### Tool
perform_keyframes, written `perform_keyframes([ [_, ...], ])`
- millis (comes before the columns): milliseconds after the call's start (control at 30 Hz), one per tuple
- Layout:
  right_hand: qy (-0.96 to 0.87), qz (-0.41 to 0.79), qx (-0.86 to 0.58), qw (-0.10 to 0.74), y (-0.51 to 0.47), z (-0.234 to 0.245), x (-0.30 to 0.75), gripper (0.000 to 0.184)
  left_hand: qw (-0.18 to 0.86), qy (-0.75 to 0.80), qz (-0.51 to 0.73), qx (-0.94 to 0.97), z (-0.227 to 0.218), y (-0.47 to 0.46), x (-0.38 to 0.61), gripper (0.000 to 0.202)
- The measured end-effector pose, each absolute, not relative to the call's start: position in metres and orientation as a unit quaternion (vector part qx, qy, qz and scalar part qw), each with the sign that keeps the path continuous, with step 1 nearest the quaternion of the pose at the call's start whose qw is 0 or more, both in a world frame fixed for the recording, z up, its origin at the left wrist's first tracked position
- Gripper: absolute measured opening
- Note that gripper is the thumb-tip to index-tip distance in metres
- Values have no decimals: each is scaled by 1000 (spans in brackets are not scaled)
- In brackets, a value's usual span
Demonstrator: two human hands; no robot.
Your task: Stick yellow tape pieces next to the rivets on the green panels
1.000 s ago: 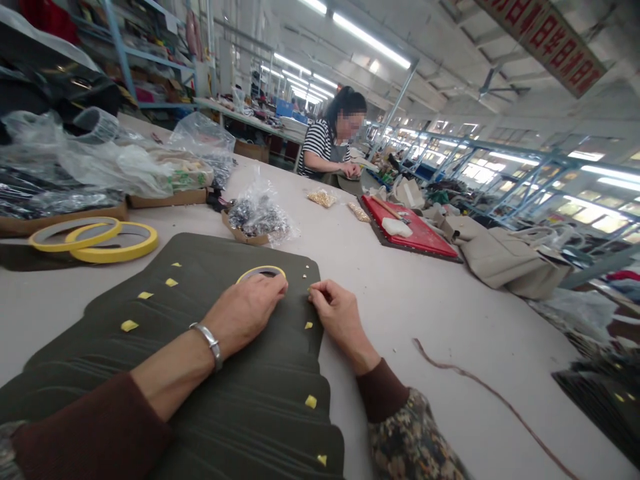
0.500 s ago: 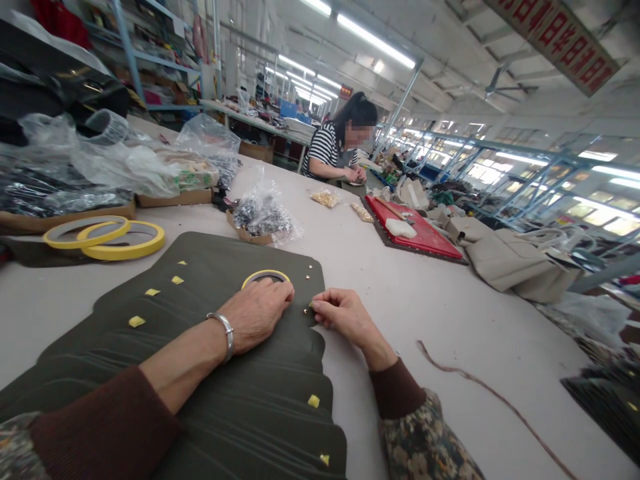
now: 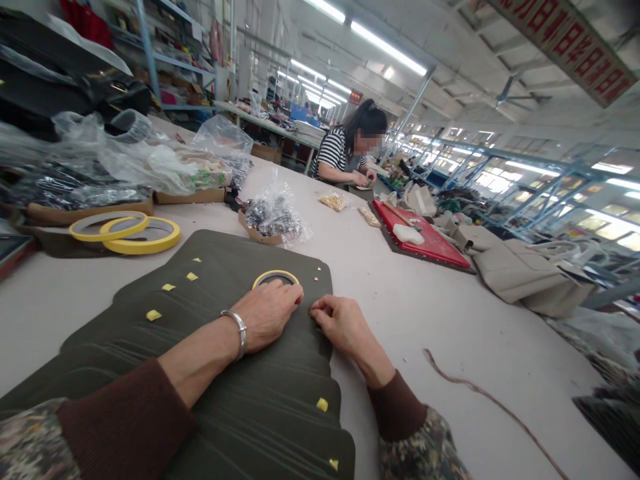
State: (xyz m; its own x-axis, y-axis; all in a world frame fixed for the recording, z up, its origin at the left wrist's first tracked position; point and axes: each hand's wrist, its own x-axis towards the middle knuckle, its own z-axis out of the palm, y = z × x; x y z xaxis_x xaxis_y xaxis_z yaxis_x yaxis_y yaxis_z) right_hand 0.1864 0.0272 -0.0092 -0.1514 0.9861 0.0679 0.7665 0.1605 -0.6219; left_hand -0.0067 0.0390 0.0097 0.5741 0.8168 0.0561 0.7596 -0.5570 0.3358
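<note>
My left hand point(image 3: 273, 315), with a silver bangle on its wrist, is curled over a roll of yellow tape point(image 3: 276, 274) resting on dark olive sheet pieces point(image 3: 240, 400). These lie overlapped in a stack of steps. At the right edge of the topmost piece, my right hand point(image 3: 343, 323) pinches thumb and forefinger low against the material. Its fingertips hide most of a small piece of yellow tape and the metal stud there. Two small studs point(image 3: 317, 274) show just above. Yellow tape squares point(image 3: 154, 315) dot the left edges, and another tape square point(image 3: 323, 404) sits lower right.
Two more yellow tape rolls point(image 3: 143, 235) lie at left, near plastic-wrapped hardware point(image 3: 275, 213). Bags of gold pieces point(image 3: 333, 201) and a red board point(image 3: 430, 243) are farther back. A brown cord point(image 3: 480, 385) lies at right. A co-worker point(image 3: 345, 150) works across the table.
My right fingertips have come down over the stud at the sheet's edge, covering it and the yellow tape bit. My left hand stays on the roll. The whole view has shifted slightly.
</note>
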Motion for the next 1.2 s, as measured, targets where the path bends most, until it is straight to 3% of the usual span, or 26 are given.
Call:
perform_keyframes([
  [100, -659, 313, -619, 291, 26, -13, 193, 17, 143, 450, 111, 875, 10, 39, -7, 15],
  [200, -625, 387, -597, 320, 23, -16, 200, 10, 151, 443, 120, 875, 11, 38, -9, 16],
  [433, -737, 195, -580, 285, 18, -15, 188, 14, 131, 441, 139, 877, 14, 36, -9, 16],
  [600, -743, 161, -605, 239, 21, -8, 182, 14, 122, 437, 166, 875, 11, 38, -11, 19],
  [767, -747, 312, -559, 179, 23, -2, 196, 47, 131, 443, 205, 863, 9, 36, -14, 29],
  [833, -731, 330, -550, 233, 23, -2, 198, 42, 147, 428, 211, 866, 10, 33, -15, 37],
  [967, -709, 285, -492, 418, 20, 0, 193, 14, 166, 428, 198, 866, 9, 30, -14, 49],
  [1200, -788, 158, -398, 442, 14, 1, 176, 13, 167, 431, 195, 865, 8, 27, -11, 43],
])
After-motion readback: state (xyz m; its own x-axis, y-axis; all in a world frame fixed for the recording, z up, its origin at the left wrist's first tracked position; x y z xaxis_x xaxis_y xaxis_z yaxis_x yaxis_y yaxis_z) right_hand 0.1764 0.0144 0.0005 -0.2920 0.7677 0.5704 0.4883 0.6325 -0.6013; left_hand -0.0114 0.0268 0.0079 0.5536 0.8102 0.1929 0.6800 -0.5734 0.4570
